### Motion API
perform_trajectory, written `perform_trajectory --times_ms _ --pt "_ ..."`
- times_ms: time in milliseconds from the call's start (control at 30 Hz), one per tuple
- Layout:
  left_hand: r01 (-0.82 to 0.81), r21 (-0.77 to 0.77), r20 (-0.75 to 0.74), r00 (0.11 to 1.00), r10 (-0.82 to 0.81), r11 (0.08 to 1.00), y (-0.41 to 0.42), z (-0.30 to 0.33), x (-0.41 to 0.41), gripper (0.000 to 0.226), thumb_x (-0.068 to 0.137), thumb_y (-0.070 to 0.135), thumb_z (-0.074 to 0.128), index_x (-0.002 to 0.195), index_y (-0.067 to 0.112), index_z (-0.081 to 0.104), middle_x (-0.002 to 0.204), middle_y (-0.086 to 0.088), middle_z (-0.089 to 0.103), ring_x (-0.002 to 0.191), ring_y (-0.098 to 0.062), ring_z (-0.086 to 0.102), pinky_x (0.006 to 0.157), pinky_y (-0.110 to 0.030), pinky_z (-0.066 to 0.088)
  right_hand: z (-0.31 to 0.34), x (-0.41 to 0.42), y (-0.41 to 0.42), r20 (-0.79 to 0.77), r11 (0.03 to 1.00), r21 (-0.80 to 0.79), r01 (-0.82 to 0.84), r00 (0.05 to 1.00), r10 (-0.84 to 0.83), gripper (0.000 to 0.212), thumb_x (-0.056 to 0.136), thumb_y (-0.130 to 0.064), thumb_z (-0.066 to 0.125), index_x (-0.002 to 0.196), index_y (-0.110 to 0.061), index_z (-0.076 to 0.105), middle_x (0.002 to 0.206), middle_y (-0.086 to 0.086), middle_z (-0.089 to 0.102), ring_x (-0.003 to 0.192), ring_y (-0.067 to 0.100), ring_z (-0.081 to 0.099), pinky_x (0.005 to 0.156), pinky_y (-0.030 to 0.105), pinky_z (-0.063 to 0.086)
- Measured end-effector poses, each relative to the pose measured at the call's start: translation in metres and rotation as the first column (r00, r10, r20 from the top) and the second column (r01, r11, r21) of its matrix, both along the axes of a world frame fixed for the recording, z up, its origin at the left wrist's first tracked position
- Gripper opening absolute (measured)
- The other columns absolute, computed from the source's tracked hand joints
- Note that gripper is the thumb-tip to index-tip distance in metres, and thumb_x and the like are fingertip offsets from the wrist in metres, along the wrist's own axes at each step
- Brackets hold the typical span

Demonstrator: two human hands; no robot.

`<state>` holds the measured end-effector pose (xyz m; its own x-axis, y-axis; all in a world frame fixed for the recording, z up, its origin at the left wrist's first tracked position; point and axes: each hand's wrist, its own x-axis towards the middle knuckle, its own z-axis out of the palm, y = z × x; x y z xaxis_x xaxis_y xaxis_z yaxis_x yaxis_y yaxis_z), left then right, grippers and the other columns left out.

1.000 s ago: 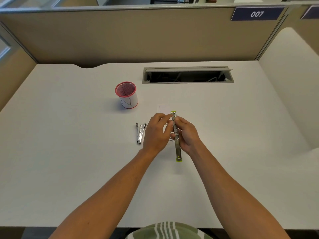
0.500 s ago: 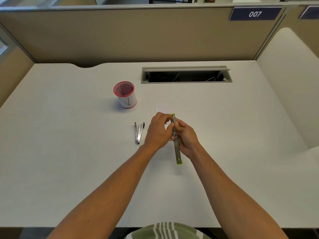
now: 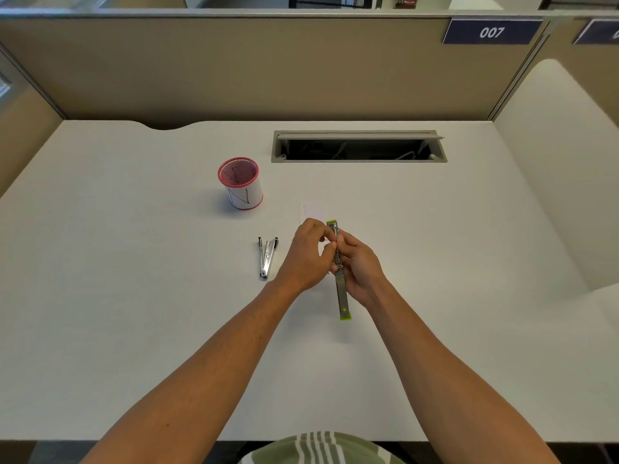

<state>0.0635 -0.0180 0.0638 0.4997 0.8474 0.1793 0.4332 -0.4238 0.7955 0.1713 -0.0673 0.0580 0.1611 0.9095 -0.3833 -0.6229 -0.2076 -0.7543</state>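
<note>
A long green-and-metal stapler (image 3: 342, 293), opened out flat, lies pointing away from me at the desk's middle. My right hand (image 3: 360, 267) grips its metal channel from the right side. My left hand (image 3: 308, 256) comes in from the left, its fingertips pinching at the channel near the far end. What the fingertips pinch is too small to tell. A metal staple remover (image 3: 266, 257) lies on the desk just left of my left hand.
A red mesh pen cup (image 3: 241, 182) with a white paper wrap stands farther back on the left. A small white paper (image 3: 313, 209) lies beyond my hands. An open cable slot (image 3: 358, 145) sits at the back of the white desk (image 3: 134, 296). Partition walls enclose it.
Both hands stay at the stapler; my left fingers have shifted slightly along the channel. The stapler has hardly moved.
</note>
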Motion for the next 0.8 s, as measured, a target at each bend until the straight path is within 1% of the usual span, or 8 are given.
perform_trajectory --times_ms 167,267,400,500,600,700,733,800 --pt "0.033 0.021 0.043 0.998 -0.034 0.999 -0.001 -0.001 -0.001 0.004 0.085 0.005 0.060 0.087 0.009 0.059 0.096 0.001 0.049 0.093 -0.014 0.050 0.081 -0.010 0.038 -0.003 0.001 -0.001 -0.015 1.000 -0.023 0.010 1.000 -0.010 0.031 0.101 -0.005 0.039 0.107 -0.010 0.070 0.070 -0.003 0.068 0.052 0.010 0.049 0.046 0.020 0.043" --pt "0.043 0.024 0.062 0.997 -0.044 0.999 -0.003 -0.002 -0.002 0.003 0.087 0.011 0.063 0.089 0.011 0.061 0.092 0.002 0.056 0.083 -0.005 0.053 0.070 -0.006 0.037 -0.006 0.002 0.001 -0.038 0.999 -0.033 0.022 0.999 -0.024 0.028 0.100 -0.004 0.042 0.105 -0.008 0.070 0.079 0.002 0.071 0.053 0.011 0.049 0.047 0.021 0.043" --pt "0.042 0.017 0.131 0.990 -0.044 0.999 -0.007 -0.003 -0.006 0.007 0.084 0.006 0.067 0.089 0.011 0.066 0.081 0.008 0.063 0.073 0.000 0.056 0.063 -0.016 0.045 -0.008 0.005 0.002 -0.036 0.999 -0.027 0.020 0.999 -0.021 0.023 0.101 -0.008 0.044 0.101 -0.004 0.067 0.077 0.005 0.064 0.056 0.013 0.049 0.048 0.021 0.041" --pt "0.061 0.104 0.133 0.988 -0.074 0.993 -0.011 -0.004 -0.008 0.009 0.081 0.001 0.069 0.088 0.007 0.066 0.081 0.000 0.066 0.072 -0.003 0.055 0.066 -0.019 0.045 -0.007 0.005 0.002 -0.003 0.999 -0.033 0.041 0.999 -0.041 0.023 0.101 -0.010 0.044 0.090 -0.008 0.064 0.069 0.002 0.059 0.057 0.012 0.052 0.050 0.022 0.043" --pt "0.147 0.256 0.064 0.984 -0.168 0.955 -0.017 -0.007 -0.010 0.010 0.080 -0.001 0.071 0.088 0.003 0.067 0.081 -0.008 0.066 0.075 -0.019 0.055 0.068 -0.024 0.044 -0.006 0.006 0.004 0.050 0.995 -0.060 0.081 0.996 -0.078 0.028 0.098 -0.006 0.045 0.075 -0.011 0.060 0.061 0.001 0.057 0.052 0.013 0.053 0.049 0.022 0.041" --pt "0.169 0.391 -0.010 0.984 -0.179 0.905 -0.017 -0.012 -0.012 0.010 0.079 0.001 0.072 0.088 0.003 0.068 0.080 -0.009 0.067 0.074 -0.027 0.057 0.070 -0.031 0.046 -0.008 0.007 0.004 0.073 0.992 -0.094 0.089 0.994 -0.082 0.019 0.097 -0.005 0.047 0.090 -0.008 0.065 0.064 0.002 0.056 0.054 0.014 0.050 0.050 0.022 0.038" --pt "0.165 0.389 -0.007 0.984 -0.176 0.906 -0.017 -0.013 -0.013 0.012 0.079 0.004 0.073 0.091 0.004 0.069 0.082 -0.009 0.067 0.076 -0.026 0.058 0.071 -0.030 0.046 -0.009 0.007 0.003 0.074 0.991 -0.104 0.089 0.994 -0.082 0.018 0.096 -0.005 0.048 0.092 -0.007 0.065 0.065 0.003 0.058 0.055 0.014 0.052 0.050 0.022 0.041" --pt "0.141 0.296 0.061 0.984 -0.166 0.945 -0.019 -0.014 -0.014 0.021 0.080 0.012 0.075 0.099 0.006 0.067 0.089 -0.005 0.068 0.080 -0.019 0.060 0.074 -0.021 0.045 -0.011 0.008 0.001 0.073 0.989 -0.117 0.088 0.994 -0.080 0.016 0.095 -0.005 0.051 0.088 -0.007 0.066 0.067 0.003 0.063 0.058 0.014 0.059 0.050 0.023 0.047"
